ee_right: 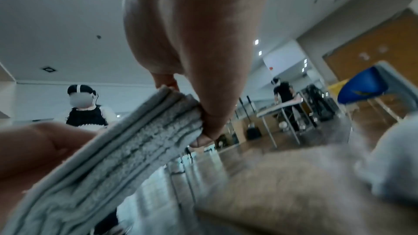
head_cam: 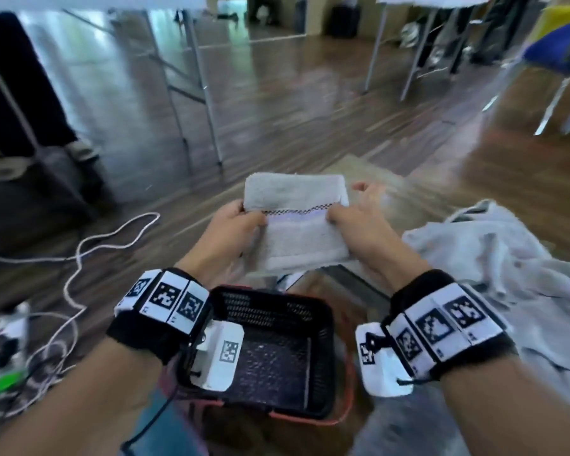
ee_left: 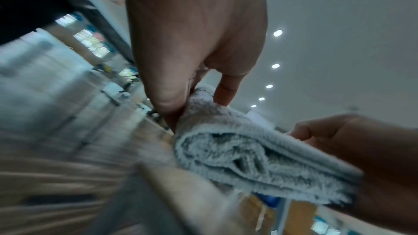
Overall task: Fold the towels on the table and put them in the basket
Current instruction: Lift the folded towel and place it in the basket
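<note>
A folded pale grey towel with a dark chequered stripe is held in the air between both hands. My left hand pinches its left edge, thumb on top. My right hand pinches its right edge the same way. The black mesh basket with red handles sits below and nearer to me, and I see nothing inside it. The left wrist view shows the towel's stacked layers end on, gripped by my left hand. The right wrist view shows the towel pinched by my right hand.
A heap of unfolded pale towels lies at the right. White cables trail over the wooden floor at the left. Folding tables stand further back. Another person stands beyond in the right wrist view.
</note>
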`<state>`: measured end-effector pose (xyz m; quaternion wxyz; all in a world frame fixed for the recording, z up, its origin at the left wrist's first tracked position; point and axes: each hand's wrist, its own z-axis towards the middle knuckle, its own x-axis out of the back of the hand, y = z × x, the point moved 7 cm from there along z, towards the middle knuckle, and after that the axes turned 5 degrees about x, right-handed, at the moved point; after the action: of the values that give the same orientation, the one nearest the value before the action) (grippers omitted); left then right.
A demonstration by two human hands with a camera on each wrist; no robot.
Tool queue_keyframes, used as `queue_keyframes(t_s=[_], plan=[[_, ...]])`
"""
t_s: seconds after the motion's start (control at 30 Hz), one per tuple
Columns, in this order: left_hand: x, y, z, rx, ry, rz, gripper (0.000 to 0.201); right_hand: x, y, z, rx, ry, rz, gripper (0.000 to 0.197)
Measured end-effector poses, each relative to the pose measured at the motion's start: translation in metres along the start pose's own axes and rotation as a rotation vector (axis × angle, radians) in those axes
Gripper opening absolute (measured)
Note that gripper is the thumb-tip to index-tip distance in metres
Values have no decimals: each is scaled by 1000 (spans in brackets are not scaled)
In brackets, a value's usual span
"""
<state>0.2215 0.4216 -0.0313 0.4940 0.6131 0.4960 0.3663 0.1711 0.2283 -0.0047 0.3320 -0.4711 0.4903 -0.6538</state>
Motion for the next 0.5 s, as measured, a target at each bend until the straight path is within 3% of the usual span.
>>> queue_keyframes(t_s=[0.13,0.23,0.37,0.47,0.5], plan=[[70,-73,30,133,81,148,32,-105,62,16,-175,-142,-80,50],[104,-142,58,251,94,355,25,-158,133,9,-294,-235,-108,60],[118,-227,86,403,41,724,13,-198,245,-13,-560,-310,-203,57],[109,-287,94,519,-5,775,37,-214,307,-29,-686,-379,-250,71],[106,-304,95,563,-29,782,28,-219,322,-32,-698,-403,-274,68]])
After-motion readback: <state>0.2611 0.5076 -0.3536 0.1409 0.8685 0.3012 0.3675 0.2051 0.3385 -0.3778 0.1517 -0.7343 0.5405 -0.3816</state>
